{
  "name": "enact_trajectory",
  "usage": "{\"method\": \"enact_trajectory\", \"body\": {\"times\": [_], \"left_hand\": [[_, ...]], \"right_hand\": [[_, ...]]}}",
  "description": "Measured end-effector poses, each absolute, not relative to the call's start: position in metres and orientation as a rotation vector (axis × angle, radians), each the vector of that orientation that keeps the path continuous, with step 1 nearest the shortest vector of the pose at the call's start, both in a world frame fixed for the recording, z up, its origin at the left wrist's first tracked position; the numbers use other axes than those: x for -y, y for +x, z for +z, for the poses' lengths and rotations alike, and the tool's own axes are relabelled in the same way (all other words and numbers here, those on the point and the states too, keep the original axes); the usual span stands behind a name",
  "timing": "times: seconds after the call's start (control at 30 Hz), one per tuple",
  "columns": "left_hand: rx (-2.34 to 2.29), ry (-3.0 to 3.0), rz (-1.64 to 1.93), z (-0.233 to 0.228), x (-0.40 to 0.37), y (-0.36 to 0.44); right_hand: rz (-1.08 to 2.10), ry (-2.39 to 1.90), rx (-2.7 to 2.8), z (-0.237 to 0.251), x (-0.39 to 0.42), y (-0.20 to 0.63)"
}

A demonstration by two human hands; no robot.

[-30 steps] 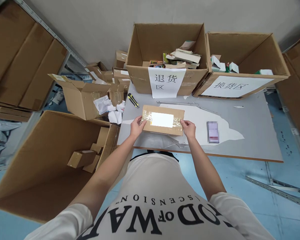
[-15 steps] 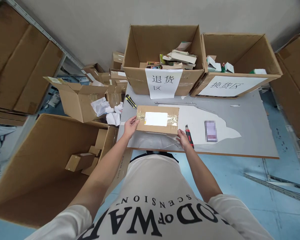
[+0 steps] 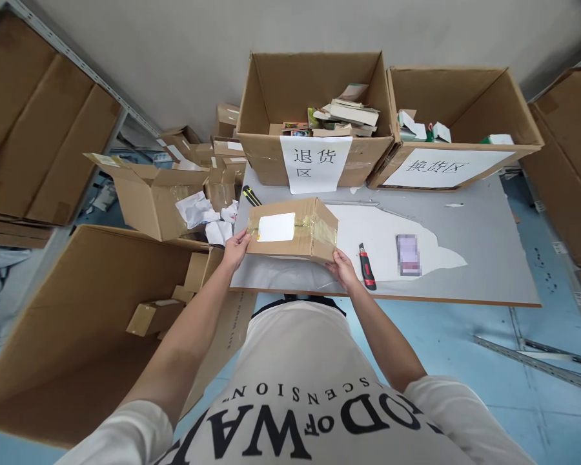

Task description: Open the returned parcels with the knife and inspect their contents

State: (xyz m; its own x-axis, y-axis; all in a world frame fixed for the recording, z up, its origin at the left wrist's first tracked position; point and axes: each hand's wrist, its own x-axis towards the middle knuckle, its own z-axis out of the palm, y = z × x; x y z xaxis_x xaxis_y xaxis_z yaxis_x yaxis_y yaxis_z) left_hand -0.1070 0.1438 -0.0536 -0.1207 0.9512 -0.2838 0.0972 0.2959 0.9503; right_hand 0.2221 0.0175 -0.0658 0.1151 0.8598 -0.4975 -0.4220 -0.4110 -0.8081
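Parcel [image 3: 293, 228] sits between our two hands above the near edge of the table [image 3: 484, 258], tilted with its white label up. Our left hand [image 3: 235, 248] clamps its left end and our right hand [image 3: 343, 270] its near right corner. A red knife [image 3: 366, 266] lies just beside the right hand.

Both bare forearms reach forward from the torso and converge slightly. The left hand [image 3: 235, 246] is raised, fingers curled and pressed against something at its tips. The right hand [image 3: 343, 269] sits lower and nearer the body, fingers bent upward in a grip.
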Motion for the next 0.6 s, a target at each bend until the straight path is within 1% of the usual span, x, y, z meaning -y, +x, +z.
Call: {"method": "enact_trajectory", "body": {"times": [0.4, 0.5, 0.6], "left_hand": [[-1.523, 1.043, 0.984, -0.057, -0.144, -0.11], [-1.565, 1.135, 0.927, -0.049, -0.144, -0.109], [-1.65, 1.461, 0.937, -0.026, -0.141, -0.102]], "right_hand": [[1.531, -1.326, 0.476, -0.061, -0.019, 0.22], [1.528, -1.291, 0.42, -0.059, -0.019, 0.219], [1.543, -1.24, 0.374, -0.057, -0.019, 0.217]]}}
